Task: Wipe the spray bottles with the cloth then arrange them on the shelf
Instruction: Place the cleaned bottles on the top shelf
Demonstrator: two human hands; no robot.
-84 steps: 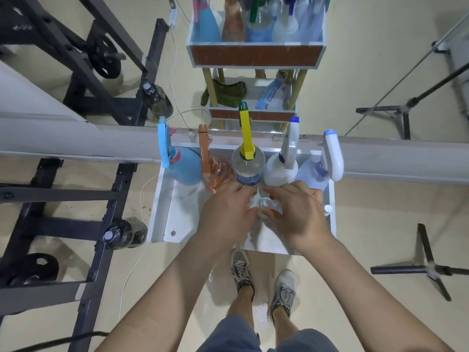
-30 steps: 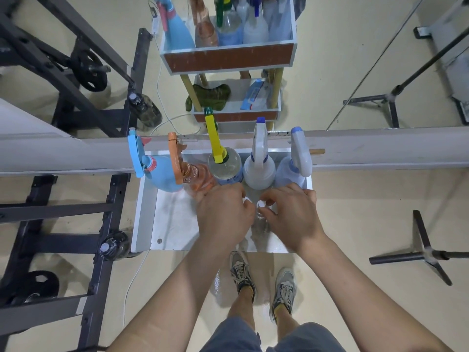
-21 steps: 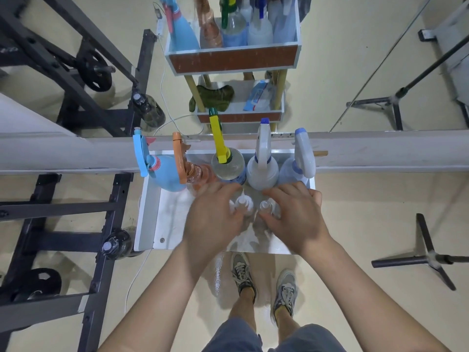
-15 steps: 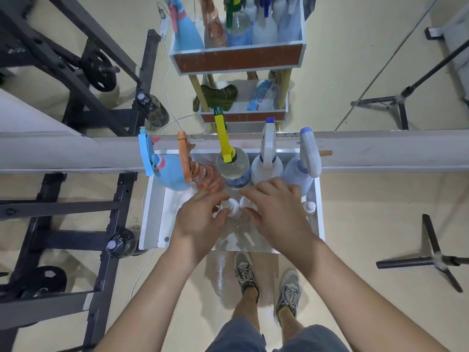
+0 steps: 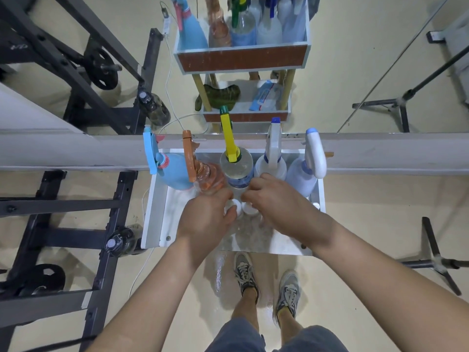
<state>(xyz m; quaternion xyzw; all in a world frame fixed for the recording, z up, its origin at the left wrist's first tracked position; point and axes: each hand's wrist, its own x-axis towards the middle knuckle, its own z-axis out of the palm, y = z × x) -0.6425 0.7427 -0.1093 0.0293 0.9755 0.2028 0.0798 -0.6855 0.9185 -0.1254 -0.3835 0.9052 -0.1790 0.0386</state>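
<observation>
Reaching over the shelf [image 5: 154, 212], your left hand [image 5: 205, 217] curls around the left small bottle [image 5: 234, 206] and your right hand [image 5: 281, 209] around the right small bottle [image 5: 250, 209], both just near of the spray bottles [image 5: 236, 165] lining its far edge.

Looks like a gym room: black steel weight rack [image 5: 58, 204] down the left of the frame, weight plate [image 5: 42, 278] lower left, stand legs [image 5: 436, 262] lower right, wall mirror [image 5: 355, 59] across the top.

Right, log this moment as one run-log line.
left hand grips small bottle | right hand grips second small bottle | five spray bottles behind
</observation>
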